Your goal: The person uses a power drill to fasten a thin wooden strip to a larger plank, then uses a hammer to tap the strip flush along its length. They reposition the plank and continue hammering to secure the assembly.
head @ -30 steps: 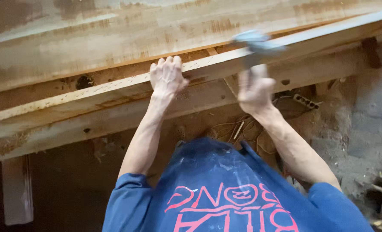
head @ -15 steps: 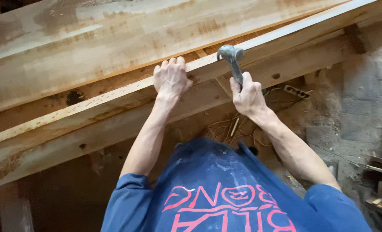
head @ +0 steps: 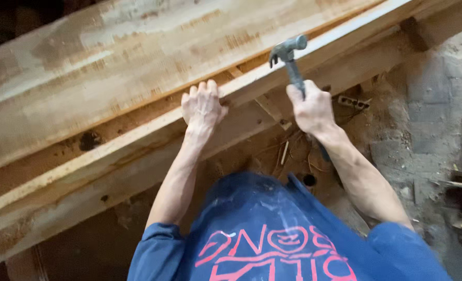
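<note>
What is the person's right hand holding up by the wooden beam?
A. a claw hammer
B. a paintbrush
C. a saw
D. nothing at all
A. The right hand grips the handle of a claw hammer, its metal head raised beside the long wooden beam, while the left hand rests flat on that beam.

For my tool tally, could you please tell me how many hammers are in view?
1: a claw hammer in the right hand, raised over the wooden beam. Others may be hidden.
</note>
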